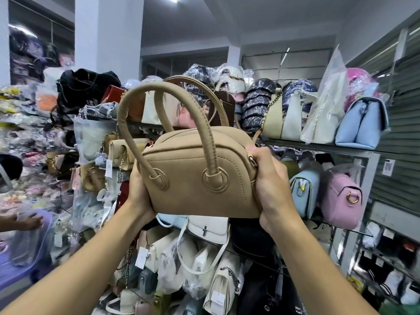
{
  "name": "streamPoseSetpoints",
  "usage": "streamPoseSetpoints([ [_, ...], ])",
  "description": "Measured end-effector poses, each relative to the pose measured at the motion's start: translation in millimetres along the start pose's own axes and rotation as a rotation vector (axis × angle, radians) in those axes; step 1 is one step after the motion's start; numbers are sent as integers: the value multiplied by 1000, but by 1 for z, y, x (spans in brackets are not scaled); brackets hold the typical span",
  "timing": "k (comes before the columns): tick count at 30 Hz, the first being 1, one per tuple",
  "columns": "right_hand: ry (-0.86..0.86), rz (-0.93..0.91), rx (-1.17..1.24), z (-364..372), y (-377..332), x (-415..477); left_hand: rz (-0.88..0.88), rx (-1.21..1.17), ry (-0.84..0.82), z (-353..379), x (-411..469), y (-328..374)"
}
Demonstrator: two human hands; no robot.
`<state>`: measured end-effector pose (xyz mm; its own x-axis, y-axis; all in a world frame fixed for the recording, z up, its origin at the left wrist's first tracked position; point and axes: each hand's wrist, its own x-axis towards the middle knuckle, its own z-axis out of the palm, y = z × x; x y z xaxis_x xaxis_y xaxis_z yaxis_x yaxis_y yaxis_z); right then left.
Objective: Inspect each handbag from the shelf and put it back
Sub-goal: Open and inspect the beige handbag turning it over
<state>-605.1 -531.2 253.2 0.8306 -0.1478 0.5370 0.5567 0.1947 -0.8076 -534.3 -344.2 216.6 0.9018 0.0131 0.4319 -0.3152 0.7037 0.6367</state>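
Far to the left, another person's hand (29,222) reaches in low over something purple and plastic (too blurred to say what). Above it lies a heap of plastic-wrapped goods, and higher still a slouchy black fabric bag (84,89) sits on top of the rack.

Then come the two bare forearms, raised from below. The left grip (139,192) is cupped round the left end of the tan suede-like handbag with two rolled handles (200,178). The palm is pressed to the bag's side and the fingers go behind it, out of sight. The bag is held up in the air in front of the shelves, resting on nothing, with its broad face turned to the wearer and tipped slightly. Both handles stand up in tall arches, and the zip runs along the top.

The right grip (270,185) is clenched on the bag's right end. Its fingers are curled over the edge and the thumb lies close by a small metal ring there. Just below the bag, a white flap bag with a dark clasp (209,228) sits among other pale bags in plastic.

Further right, the grey metal upper shelf (322,148) carries a row of bags, ending in a light blue quilted-edge handbag (361,123). On the shelf beneath, a light blue zipped bag (304,192) stands just beside a pink box-shaped handbag with a gold ring (341,196). Behind them, grey slatted wall panels run to the right edge.
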Motion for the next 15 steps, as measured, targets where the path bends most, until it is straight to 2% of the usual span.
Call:
streamPoseSetpoints([
  [5,37,-25,-81,4,0,-1,-11,-8,-72,-5,2,1],
  [9,15,-38,-293,-2,6,4,-42,-6,-84,-10,5,1],
  [12,-38,-94,-515,-7,6,3,-123,6,-33,-12,5,0],
  [15,-125,-142,-632,-11,5,0,-261,57,17,-12,9,0],
])
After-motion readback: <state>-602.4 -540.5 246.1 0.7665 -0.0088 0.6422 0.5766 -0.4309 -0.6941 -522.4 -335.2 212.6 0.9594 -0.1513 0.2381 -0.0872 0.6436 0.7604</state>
